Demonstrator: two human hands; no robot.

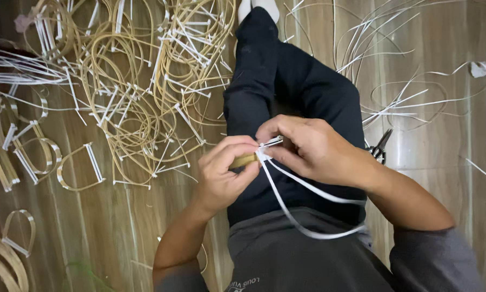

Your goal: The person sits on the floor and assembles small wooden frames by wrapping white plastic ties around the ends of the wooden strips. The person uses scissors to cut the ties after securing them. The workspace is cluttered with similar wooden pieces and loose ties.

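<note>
On the floor (91, 232) toward its left edge lie small bent hoops (37, 154) of flat tan cane, each closed with a white binding; two more sit near the lower left corner. Above them, toward the top edge, a big tangled heap of tan cane loops (140, 81) with white ties spreads across the boards.

The left hand (224, 173) is closed — thumb and fingers pinched together on the end of a short tan strip (244, 160), which sticks out toward the right between them, over the lap. The right hand (307, 148) is closed as well, fingertips clamped on a thin white band (307, 186) just where it meets the strip's end; the two hands touch there. From that point the band hangs down in a long loop across the dark trousers (275, 92) and curves back up by the right forearm.

Just right of the right hand, on the floor, lie dark scissors (380, 147), partly hidden behind the wrist. Farther right — toward the top right corner — loose white bands (405, 103) curl over the boards, and a small crumpled white scrap (480, 68) lies near the right edge.
</note>
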